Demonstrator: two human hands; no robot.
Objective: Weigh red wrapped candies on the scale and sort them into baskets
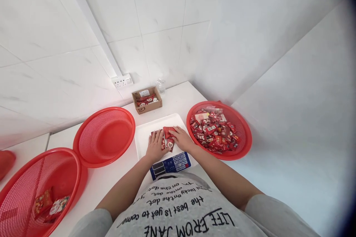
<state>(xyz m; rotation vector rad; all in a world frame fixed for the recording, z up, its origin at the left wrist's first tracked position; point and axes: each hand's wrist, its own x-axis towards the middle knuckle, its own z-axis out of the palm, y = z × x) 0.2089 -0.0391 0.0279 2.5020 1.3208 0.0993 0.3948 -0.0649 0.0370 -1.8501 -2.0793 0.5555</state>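
Several small red snack packets point(170, 144) lie on the white tray of a digital scale point(143, 127). Resting over the packets on the left is my left hand point(156, 149), palm down with its fingers stretched and apart. My right hand point(182, 140) reaches in from the other side, fingers extended onto a red packet point(168, 132) at the top of the group. The undersides of both hands are hidden. In front of the tray is the blue keypad and display panel point(171, 164), close to my shirt.
Right of the scale, a red mesh basket point(248, 133) holds many red packets. A small cardboard box point(150, 107) with packets stands behind, beside a clear cup point(161, 86). Left are a bare red basket point(107, 140) and a larger basket point(79, 177) holding a few packs. Walls border the table.
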